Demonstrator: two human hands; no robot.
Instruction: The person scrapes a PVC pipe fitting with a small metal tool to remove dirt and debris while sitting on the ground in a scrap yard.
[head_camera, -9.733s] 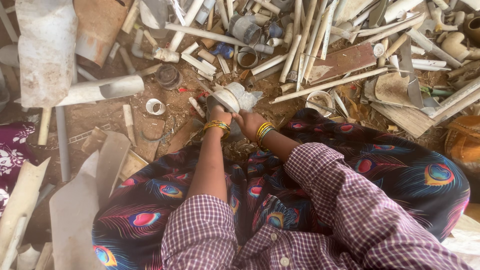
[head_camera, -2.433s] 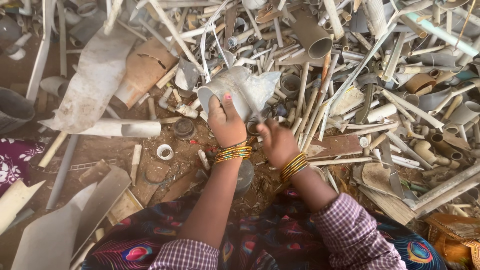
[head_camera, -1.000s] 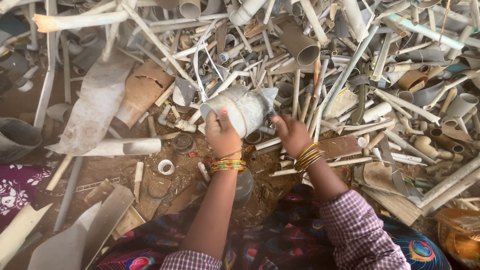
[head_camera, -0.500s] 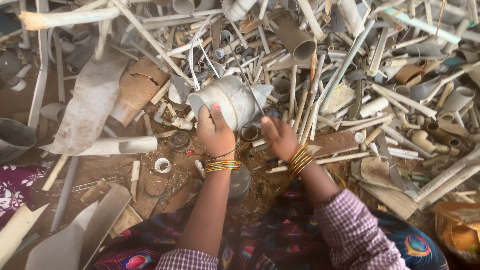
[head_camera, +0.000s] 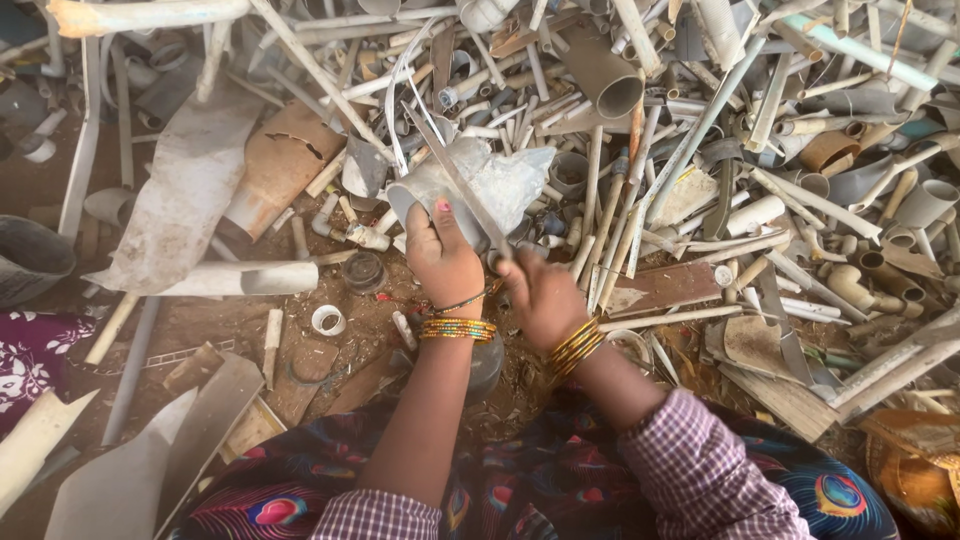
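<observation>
My left hand (head_camera: 440, 255) grips a grey, broken plastic pipe piece (head_camera: 505, 180) and holds it up in front of me. My right hand (head_camera: 540, 295) is closed on the handle of a long thin blade (head_camera: 455, 175), which lies diagonally across the pipe piece and points up to the left. Both wrists wear yellow bangles. My arms come out of checked sleeves over a peacock-patterned cloth (head_camera: 560, 490).
A big heap of broken plastic pipes and fittings (head_camera: 760, 150) fills the ground ahead and to the right. A flattened grey sheet (head_camera: 185, 200) and a brown pipe (head_camera: 280, 170) lie to the left. A white ring (head_camera: 327, 320) sits on the dirt. Pale offcuts (head_camera: 130, 470) lie at lower left.
My right hand, empty and beside the pipe piece before, now holds a long blade laid across it. The left hand keeps its grip on the pipe piece.
</observation>
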